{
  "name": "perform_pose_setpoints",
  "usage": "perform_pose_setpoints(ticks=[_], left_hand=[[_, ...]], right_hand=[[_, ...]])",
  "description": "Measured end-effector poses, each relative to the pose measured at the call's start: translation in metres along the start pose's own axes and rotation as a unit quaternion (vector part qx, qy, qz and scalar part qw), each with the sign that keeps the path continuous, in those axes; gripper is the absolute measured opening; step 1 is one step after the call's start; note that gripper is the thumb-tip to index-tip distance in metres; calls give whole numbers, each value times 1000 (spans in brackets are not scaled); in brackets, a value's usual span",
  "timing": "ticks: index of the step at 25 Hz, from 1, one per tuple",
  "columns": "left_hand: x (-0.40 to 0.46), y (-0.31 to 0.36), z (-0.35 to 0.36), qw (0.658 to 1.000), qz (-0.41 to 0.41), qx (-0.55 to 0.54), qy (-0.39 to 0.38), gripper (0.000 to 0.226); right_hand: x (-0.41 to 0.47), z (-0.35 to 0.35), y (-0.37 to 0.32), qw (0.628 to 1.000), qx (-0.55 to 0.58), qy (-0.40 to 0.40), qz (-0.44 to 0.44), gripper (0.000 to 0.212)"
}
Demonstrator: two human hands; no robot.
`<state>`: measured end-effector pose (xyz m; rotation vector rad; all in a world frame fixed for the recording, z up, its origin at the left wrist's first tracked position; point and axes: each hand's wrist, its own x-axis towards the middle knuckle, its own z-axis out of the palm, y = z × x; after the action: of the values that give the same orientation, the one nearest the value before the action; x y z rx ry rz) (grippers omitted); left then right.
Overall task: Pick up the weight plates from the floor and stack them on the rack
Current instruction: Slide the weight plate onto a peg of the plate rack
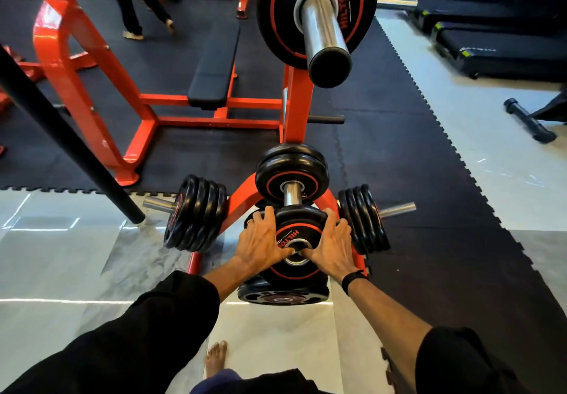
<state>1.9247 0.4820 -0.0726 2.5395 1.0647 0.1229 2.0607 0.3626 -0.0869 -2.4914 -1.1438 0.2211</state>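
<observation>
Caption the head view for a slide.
Both hands, left hand and right hand, grip a weight plate at the orange rack.

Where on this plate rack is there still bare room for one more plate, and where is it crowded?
Bare room: the top peg has a long free sleeve before its one big plate. The left peg and right peg show only short bare ends. Crowded: the low front, where the left hand and right hand hold a plate over another plate.

Black sleeves (pixel 171 311) pushed up both forearms, a black wristband (pixel 352 280) on the right, bare foot (pixel 216 358) below.
</observation>
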Motion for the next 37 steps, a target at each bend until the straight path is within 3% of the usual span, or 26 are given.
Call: perform_pose_setpoints(ticks=[7,14,18,22,25,30,33,37], left_hand=[[-8,-5,7,1000,23,-3,18,107],[-9,-26,22,997,71,2,34,86],[3,-24,25,997,50,-5,65,76],[28,-28,30,993,45,37,98,107],[53,-27,28,991,29,47,119,123],[106,-25,20,992,-25,49,116,122],[117,-37,26,990,26,52,125,129],[116,-45,24,994,54,63,73,132]], right_hand=[[-4,8,9,998,35,35,-39,114],[-14,21,15,994,38,74,-74,87],[-2,18,12,992,41,75,-89,83],[25,17,12,997,-12,-4,-78,109],[53,21,5,996,-65,12,-54,113],[107,22,-12,992,-111,61,5,117],[115,29,-8,986,-137,89,-16,115],[113,29,-3,990,-126,58,-19,113]])
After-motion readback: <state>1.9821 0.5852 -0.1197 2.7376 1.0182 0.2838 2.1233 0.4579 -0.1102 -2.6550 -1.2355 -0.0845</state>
